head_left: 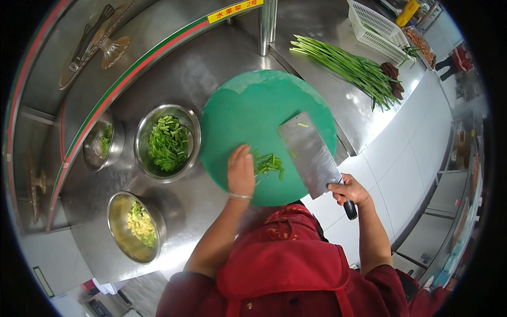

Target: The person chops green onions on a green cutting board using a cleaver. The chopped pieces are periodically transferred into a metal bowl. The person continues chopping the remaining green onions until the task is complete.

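My right hand (348, 190) grips the black handle of a broad cleaver (311, 154), whose blade lies nearly flat above the right part of a round green cutting board (257, 107). Bits of green stick to the blade. My left hand (241, 170) is on the board's lower left, held upright beside a small pile of cut green stalks (270, 163); its fingers are together and I see nothing in it. Left of the board stands a steel bowl (139, 146) of cut greens (168, 143). A bundle of long green stalks (348, 71) lies at the upper right.
Two more steel bowls, one with yellow and green pieces (141, 226), one with chopped greens (105, 140), stand at left. A white plastic basket (376, 33) is at upper right. A metal shelf edge (158, 51) and post (263, 31) border the board's far side. A person (461, 59) stands far right.
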`<action>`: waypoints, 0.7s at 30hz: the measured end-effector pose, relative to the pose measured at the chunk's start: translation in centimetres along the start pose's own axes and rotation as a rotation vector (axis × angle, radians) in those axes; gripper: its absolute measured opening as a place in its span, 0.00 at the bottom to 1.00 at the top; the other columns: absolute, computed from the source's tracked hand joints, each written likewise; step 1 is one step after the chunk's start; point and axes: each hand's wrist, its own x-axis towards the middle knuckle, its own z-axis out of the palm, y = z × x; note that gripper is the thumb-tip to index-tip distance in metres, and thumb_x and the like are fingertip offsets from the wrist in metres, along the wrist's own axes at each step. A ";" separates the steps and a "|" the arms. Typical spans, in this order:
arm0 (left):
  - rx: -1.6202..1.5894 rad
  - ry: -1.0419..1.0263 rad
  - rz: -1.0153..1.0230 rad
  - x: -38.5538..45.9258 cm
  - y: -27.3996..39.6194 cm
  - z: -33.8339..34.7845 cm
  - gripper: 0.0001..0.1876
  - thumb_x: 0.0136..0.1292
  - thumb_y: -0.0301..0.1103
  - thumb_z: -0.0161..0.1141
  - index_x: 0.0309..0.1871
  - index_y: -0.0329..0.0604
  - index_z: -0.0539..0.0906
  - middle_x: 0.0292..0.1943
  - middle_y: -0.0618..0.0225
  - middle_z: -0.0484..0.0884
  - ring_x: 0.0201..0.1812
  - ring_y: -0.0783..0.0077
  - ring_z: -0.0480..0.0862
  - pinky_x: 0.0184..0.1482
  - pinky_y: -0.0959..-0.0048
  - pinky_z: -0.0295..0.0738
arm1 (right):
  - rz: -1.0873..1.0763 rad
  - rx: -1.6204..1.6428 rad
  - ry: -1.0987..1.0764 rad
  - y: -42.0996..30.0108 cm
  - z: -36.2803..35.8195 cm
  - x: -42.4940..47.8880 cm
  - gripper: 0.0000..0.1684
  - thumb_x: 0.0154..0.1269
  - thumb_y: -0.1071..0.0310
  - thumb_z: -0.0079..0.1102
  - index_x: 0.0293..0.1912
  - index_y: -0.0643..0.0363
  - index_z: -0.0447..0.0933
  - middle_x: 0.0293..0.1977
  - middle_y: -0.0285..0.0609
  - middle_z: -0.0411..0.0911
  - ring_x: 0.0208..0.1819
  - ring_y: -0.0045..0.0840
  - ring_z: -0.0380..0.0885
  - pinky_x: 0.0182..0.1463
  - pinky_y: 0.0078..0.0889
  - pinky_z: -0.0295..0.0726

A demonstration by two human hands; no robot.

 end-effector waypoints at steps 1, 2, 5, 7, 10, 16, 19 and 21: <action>0.068 0.001 0.024 -0.2 0.4 0.3 0.18 0.77 0.35 0.47 0.56 0.29 0.80 0.57 0.50 0.80 0.59 0.50 0.77 0.66 0.60 0.68 | 0.016 -0.009 -0.010 0.2 0.2 0.0 0.11 0.66 0.61 0.69 0.37 0.57 0.78 0.16 0.33 0.73 0.14 0.17 0.72 0.18 0.21 0.71; 0.085 -0.014 0.033 -0.5 0.8 0.7 0.18 0.76 0.35 0.47 0.57 0.29 0.78 0.58 0.48 0.78 0.60 0.48 0.76 0.67 0.58 0.66 | 0.032 -0.018 -0.020 0.5 0.6 -0.1 0.11 0.66 0.61 0.69 0.37 0.56 0.78 0.16 0.33 0.73 0.14 0.16 0.72 0.18 0.21 0.71; 0.127 -0.030 0.067 -1.4 2.1 2.3 0.20 0.73 0.34 0.49 0.61 0.27 0.74 0.61 0.44 0.75 0.62 0.44 0.72 0.68 0.54 0.64 | 0.030 -0.012 -0.081 1.8 2.0 -0.2 0.10 0.67 0.61 0.67 0.37 0.56 0.78 0.16 0.32 0.73 0.15 0.16 0.73 0.19 0.20 0.72; 0.144 -0.003 0.101 -2.1 2.6 3.3 0.22 0.71 0.33 0.52 0.62 0.24 0.72 0.60 0.39 0.73 0.60 0.40 0.73 0.66 0.51 0.65 | 0.044 0.034 -0.093 2.0 3.3 -0.5 0.10 0.68 0.61 0.66 0.37 0.56 0.78 0.17 0.31 0.74 0.15 0.15 0.73 0.19 0.19 0.72; 0.117 -0.023 0.095 -2.5 3.3 4.2 0.24 0.72 0.35 0.52 0.65 0.24 0.68 0.63 0.37 0.69 0.62 0.39 0.70 0.66 0.49 0.64 | 0.023 0.025 -0.149 2.6 4.7 -0.3 0.09 0.70 0.62 0.64 0.38 0.56 0.77 0.18 0.31 0.74 0.16 0.15 0.73 0.20 0.19 0.72; -0.015 0.030 0.007 -2.7 3.6 5.1 0.27 0.75 0.39 0.48 0.67 0.25 0.65 0.66 0.39 0.66 0.67 0.38 0.65 0.70 0.50 0.58 | -0.020 0.051 -0.187 2.3 7.7 0.1 0.08 0.72 0.63 0.61 0.38 0.57 0.76 0.18 0.32 0.73 0.16 0.13 0.68 0.21 0.19 0.69; -0.119 0.059 -0.021 -2.7 3.5 5.1 0.26 0.76 0.40 0.45 0.67 0.25 0.66 0.66 0.39 0.66 0.67 0.39 0.65 0.71 0.51 0.57 | -0.028 0.072 -0.188 2.7 8.8 0.5 0.08 0.72 0.63 0.62 0.39 0.57 0.76 0.19 0.32 0.74 0.16 0.13 0.68 0.21 0.20 0.69; -0.197 0.083 -0.037 -2.5 3.5 4.9 0.25 0.77 0.41 0.44 0.65 0.26 0.68 0.66 0.40 0.67 0.67 0.40 0.66 0.71 0.52 0.58 | -0.030 0.097 -0.173 2.6 9.7 0.4 0.08 0.72 0.63 0.62 0.39 0.57 0.76 0.19 0.33 0.74 0.16 0.14 0.69 0.21 0.20 0.70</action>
